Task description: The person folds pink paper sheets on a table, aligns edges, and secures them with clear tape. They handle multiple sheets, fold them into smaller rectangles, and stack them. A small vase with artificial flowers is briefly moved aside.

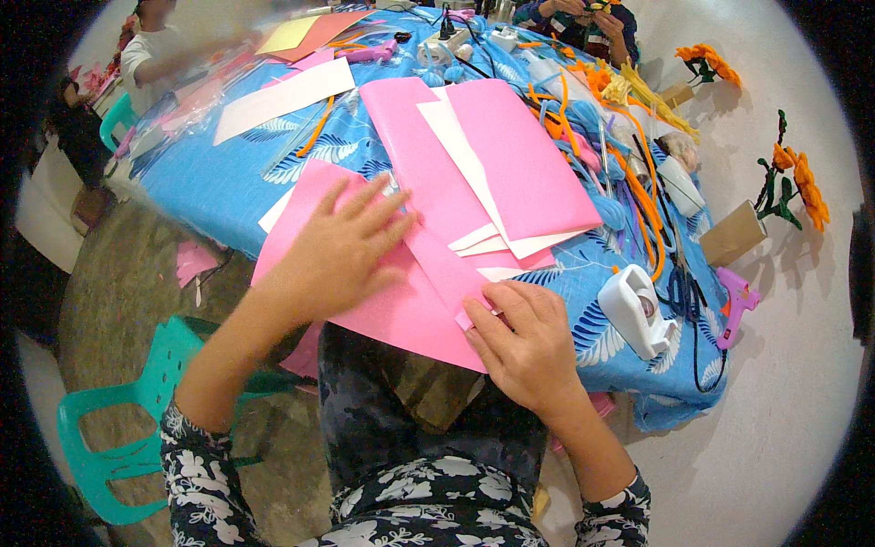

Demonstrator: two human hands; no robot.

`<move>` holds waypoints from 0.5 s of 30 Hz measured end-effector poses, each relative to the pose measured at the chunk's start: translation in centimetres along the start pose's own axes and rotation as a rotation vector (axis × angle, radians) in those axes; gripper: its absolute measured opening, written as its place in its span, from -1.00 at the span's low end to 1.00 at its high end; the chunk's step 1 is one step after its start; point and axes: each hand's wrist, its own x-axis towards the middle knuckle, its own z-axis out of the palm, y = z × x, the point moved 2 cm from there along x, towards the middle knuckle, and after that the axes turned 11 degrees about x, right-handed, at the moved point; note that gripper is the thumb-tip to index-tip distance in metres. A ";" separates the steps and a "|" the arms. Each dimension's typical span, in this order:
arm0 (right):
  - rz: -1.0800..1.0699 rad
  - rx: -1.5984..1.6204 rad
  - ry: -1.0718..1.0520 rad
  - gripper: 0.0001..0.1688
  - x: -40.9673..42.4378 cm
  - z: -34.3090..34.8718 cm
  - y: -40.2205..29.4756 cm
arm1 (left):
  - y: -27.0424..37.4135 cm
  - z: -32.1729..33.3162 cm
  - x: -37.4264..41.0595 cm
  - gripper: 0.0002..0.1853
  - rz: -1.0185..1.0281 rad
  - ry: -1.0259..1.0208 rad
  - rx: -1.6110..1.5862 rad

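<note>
A large pink paper sheet [410, 314] hangs partly over the near table edge, with a narrow strip folded back along its right side. My left hand [345, 253], slightly blurred, lies over the sheet with its fingers spread. At the strip's lower end, my right hand [523, 335] pinches the folded edge between thumb and fingers. Just beyond are folded pink sheets [526, 157] with white undersides, overlapping each other. White paper pieces [478, 239] stick out from among them.
Blue leaf-patterned cloth [225, 184] covers the table. At right are a white tape dispenser [632, 311], scissors [680, 287], a purple glue gun [737, 308] and orange pipe cleaners [639, 198]. A green plastic chair [130, 417] stands at left. Two people are across the table.
</note>
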 end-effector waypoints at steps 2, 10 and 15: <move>-0.003 0.002 0.002 -0.65 0.2 0.0 -0.1 | 1.8 -0.8 -0.6 -0.22 0.032 -0.035 -0.051; 0.032 0.025 0.006 -0.64 0.3 -0.1 -0.4 | 3.3 -0.7 -1.4 -0.20 -0.008 0.038 -0.142; 0.046 0.039 0.003 -0.63 0.4 -0.3 -0.4 | 2.5 -0.2 -1.1 -0.21 0.023 0.046 -0.200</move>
